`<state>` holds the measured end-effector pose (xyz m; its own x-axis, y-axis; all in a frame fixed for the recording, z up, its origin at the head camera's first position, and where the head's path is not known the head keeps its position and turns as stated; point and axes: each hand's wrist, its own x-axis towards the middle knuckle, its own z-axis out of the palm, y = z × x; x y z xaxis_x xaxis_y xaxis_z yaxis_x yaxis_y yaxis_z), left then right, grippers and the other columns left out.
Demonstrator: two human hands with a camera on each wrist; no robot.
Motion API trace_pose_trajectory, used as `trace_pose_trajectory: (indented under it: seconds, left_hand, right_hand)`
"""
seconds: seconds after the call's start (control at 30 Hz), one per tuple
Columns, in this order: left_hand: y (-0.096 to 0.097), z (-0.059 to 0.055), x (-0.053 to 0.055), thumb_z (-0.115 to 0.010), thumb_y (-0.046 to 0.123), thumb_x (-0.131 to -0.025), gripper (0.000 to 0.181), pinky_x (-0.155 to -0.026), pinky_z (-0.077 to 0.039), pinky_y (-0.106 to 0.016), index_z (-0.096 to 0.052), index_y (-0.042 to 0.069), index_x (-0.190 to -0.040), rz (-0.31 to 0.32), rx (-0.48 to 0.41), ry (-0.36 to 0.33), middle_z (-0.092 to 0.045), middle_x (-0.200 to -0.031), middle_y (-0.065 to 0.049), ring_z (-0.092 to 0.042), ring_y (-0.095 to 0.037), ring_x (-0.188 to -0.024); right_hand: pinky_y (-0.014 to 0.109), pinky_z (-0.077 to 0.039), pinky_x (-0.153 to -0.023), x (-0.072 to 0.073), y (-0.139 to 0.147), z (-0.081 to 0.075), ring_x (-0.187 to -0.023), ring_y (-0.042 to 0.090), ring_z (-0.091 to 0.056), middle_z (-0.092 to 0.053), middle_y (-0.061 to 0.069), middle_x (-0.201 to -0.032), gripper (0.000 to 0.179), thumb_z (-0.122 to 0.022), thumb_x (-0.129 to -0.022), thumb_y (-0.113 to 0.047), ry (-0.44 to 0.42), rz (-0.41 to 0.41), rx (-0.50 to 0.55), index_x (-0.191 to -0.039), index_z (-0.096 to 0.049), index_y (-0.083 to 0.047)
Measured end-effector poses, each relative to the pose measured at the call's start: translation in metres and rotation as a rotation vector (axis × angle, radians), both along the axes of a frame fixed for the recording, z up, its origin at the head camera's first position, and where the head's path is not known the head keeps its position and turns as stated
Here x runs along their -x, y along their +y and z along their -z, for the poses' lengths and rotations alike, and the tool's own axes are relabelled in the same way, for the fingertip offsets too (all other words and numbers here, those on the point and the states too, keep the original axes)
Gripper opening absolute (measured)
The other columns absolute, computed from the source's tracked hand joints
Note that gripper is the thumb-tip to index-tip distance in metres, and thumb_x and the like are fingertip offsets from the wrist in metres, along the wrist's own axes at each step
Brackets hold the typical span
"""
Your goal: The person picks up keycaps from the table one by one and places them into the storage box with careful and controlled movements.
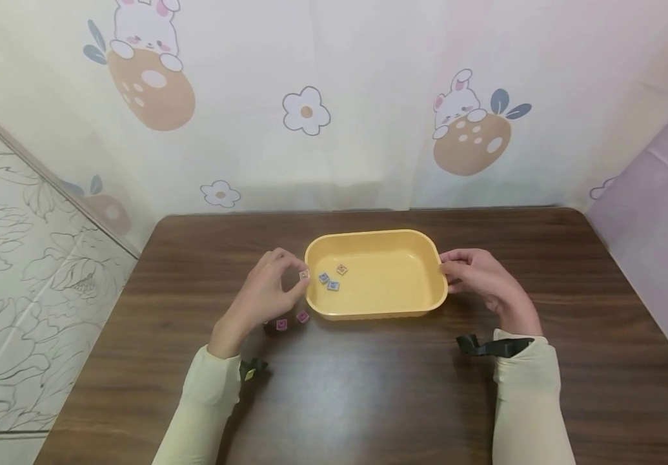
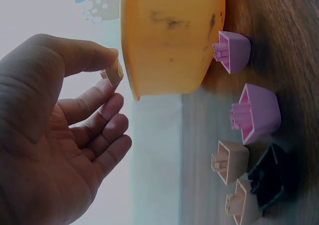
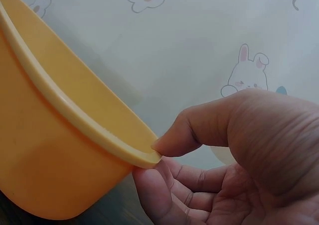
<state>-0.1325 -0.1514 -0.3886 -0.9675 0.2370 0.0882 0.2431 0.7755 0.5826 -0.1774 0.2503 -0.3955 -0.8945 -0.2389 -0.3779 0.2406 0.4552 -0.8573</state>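
Observation:
My left hand [image 1: 264, 284] pinches a beige keycap [image 2: 113, 73] between thumb and index finger, right at the left rim of a yellow plastic tub [image 1: 377, 312]. The other fingers are loosely bent below it. On the opposite side, my right hand [image 1: 481, 278] grips the tub's right rim, thumb on top and fingers underneath. Inside the tub, toward its left end, lie two blue-grey keycaps [image 1: 333, 285] and a beige-orange one [image 1: 342, 269]. Pink keycaps [image 2: 261, 113] rest on the table beside the tub, below my left hand.
Nearer the left wrist camera, two more beige keycaps [image 2: 232, 161] and a black keycap [image 2: 273, 177] lie on the dark wooden table [image 1: 334, 387]; the left hand mostly hides these in the head view. A wall covering with rabbit prints [image 1: 368, 161] rises behind the table's far edge.

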Motion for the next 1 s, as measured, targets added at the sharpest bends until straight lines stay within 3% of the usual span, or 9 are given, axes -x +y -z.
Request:
trace_pose_trajectory:
  seconds: [0.43,1.0]
  left_hand:
    - [0.010,0.000,0.004,-0.074,0.026,-0.094,0.020,-0.100,-0.051,-0.047,-0.076,0.015,-0.111,0.040,0.003,0.020,-0.067,-0.116,-0.004,-0.059,-0.026,-0.115]
    - [0.017,0.008,0.007,-0.077,0.029,-0.094,0.019,-0.096,-0.051,-0.042,-0.075,0.016,-0.108,0.045,0.024,0.000,-0.066,-0.115,-0.001,-0.058,-0.025,-0.112]
  right_hand:
    - [0.029,-0.065,-0.080,0.000,0.001,-0.001,-0.082,0.009,-0.071,-0.070,0.012,-0.108,0.048,-0.060,-0.105,-0.021,-0.004,0.004,0.018,-0.140,-0.054,0.012]
    - [0.028,-0.064,-0.080,0.000,0.000,0.000,-0.083,0.010,-0.072,-0.069,0.018,-0.114,0.049,-0.061,-0.105,-0.021,-0.016,0.010,0.020,-0.142,-0.053,0.011]
